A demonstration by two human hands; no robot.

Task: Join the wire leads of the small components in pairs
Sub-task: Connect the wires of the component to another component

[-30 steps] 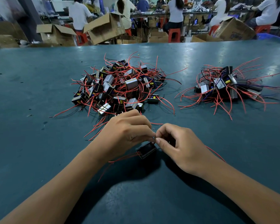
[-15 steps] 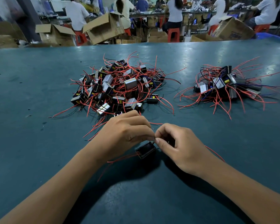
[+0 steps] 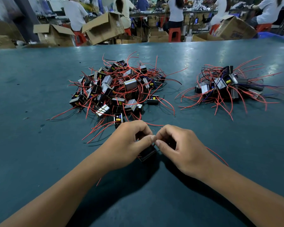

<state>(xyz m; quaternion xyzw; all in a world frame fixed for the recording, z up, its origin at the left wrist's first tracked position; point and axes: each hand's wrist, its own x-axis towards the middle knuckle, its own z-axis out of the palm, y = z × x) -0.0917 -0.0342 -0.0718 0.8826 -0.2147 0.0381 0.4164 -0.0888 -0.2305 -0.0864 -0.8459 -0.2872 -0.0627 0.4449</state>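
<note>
Red wire ends (image 3: 155, 139) sit pinched between both thumbs at the frame's centre — left hand (image 3: 129, 141) and right hand (image 3: 179, 148) each grasping a lead, a black component (image 3: 147, 154) hanging just below, over the green table (image 3: 39, 153).

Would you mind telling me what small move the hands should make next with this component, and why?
Probably one more twist of the lead ends. The left hand and right hand meet fingertip to fingertip in a pinching grip just above the black component, which hangs below them. The joint itself is hidden, so I cannot tell whether it is finished.
</note>
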